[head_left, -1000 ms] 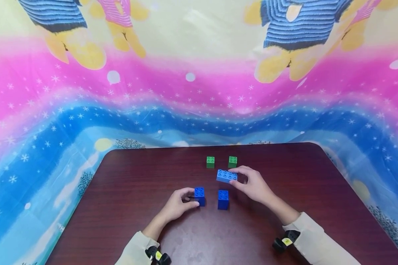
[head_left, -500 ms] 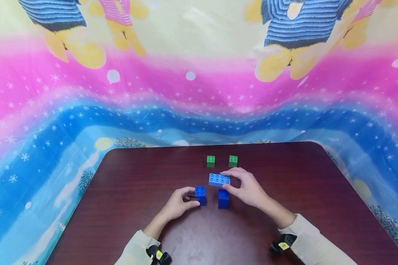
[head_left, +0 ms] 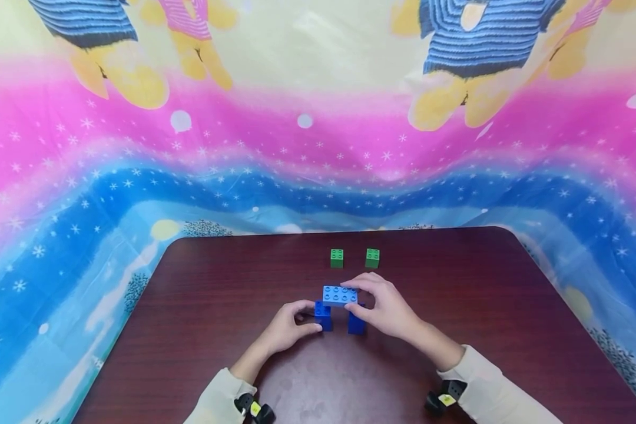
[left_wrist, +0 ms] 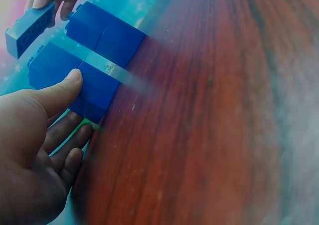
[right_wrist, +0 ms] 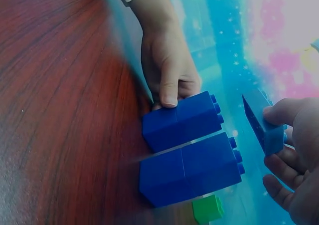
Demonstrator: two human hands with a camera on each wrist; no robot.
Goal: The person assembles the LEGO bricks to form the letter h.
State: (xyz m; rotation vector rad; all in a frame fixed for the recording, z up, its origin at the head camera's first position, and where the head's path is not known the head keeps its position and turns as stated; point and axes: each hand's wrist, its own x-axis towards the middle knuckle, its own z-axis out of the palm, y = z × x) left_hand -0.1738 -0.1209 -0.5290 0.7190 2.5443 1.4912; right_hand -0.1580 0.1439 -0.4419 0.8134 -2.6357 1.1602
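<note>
Two dark blue stacks of toy building bricks stand upright side by side, a narrow gap between them. My left hand (head_left: 283,328) pinches the left stack (head_left: 323,321) between thumb and fingers; the thumb lies on its side in the left wrist view. The right stack (head_left: 356,325) is partly hidden behind my right hand (head_left: 389,306) in the head view. That hand holds a light blue eight-stud brick (head_left: 336,295) by its right end, studs up. In the right wrist view, the light blue brick (right_wrist: 261,122) hangs just above the stacks' studs, apart from them.
Two small green bricks (head_left: 337,258) (head_left: 373,258) sit apart behind the stacks, towards the back edge of the dark wooden table (head_left: 233,271). A patterned cloth (head_left: 307,153) hangs close behind the table.
My right hand has carried the light blue brick left and nearer, from right of the stacks to over them. My left hand has shifted the left stack slightly right, narrowing the gap.
</note>
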